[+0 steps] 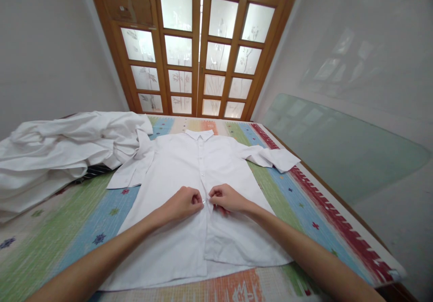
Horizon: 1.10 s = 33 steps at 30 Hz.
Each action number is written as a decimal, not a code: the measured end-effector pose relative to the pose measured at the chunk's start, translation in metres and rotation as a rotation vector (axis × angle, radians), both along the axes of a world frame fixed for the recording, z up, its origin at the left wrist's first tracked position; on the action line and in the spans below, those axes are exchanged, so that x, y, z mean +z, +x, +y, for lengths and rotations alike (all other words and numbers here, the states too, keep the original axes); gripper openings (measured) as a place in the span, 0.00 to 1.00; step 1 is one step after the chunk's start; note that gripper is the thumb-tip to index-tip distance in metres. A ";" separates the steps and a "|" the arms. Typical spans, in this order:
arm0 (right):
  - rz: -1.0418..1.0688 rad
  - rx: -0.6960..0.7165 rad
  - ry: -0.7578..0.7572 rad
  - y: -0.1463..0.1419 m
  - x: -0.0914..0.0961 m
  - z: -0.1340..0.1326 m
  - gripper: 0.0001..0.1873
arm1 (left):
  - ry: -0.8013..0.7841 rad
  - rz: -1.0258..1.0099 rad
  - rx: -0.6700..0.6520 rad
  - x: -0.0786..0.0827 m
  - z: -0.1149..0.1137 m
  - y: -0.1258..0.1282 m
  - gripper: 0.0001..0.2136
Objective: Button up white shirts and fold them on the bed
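Note:
A white button-up shirt lies flat, front up, on a striped mat, collar pointing away from me. My left hand is closed in a pinch on the shirt's front placket at its lower middle. My right hand is closed on the opposite edge of the same placket, right beside the left hand. Both sets of fingertips meet at the button line. The shirt's right sleeve stretches out toward the mat's red border.
A heap of white clothes is piled at the left, with a dark striped piece under it. The colourful striped mat covers the surface. A wooden glass-paned door stands behind. A glass sheet leans on the right wall.

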State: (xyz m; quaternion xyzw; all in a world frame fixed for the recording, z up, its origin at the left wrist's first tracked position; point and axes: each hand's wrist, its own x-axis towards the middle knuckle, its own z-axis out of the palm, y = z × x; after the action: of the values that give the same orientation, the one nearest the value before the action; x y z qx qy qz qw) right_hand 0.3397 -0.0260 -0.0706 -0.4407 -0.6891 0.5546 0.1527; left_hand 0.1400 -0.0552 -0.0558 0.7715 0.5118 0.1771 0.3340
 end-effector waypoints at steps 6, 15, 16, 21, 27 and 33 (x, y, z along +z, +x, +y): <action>-0.019 -0.006 0.029 0.000 -0.001 0.000 0.03 | -0.015 -0.009 0.050 0.008 0.002 0.004 0.08; 0.024 0.032 0.045 0.002 0.003 -0.001 0.06 | -0.209 -0.064 0.039 0.004 0.001 0.005 0.08; 0.025 0.030 0.050 0.002 0.002 -0.001 0.06 | -0.195 -0.071 0.043 0.003 0.001 0.005 0.10; 0.050 0.041 0.043 0.002 0.000 0.001 0.07 | -0.130 -0.018 0.017 0.006 -0.001 0.007 0.09; 0.044 0.074 -0.003 0.004 0.000 0.002 0.08 | 0.002 0.102 0.047 0.009 -0.003 0.008 0.10; 0.032 0.079 -0.006 0.002 0.005 0.002 0.07 | 0.087 0.103 0.073 0.000 -0.008 0.002 0.12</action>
State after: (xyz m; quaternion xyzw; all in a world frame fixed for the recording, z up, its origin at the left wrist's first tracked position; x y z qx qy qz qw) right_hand 0.3415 -0.0237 -0.0660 -0.4046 -0.7020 0.5690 0.1404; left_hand 0.1423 -0.0631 -0.0562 0.7742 0.5478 0.1716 0.2666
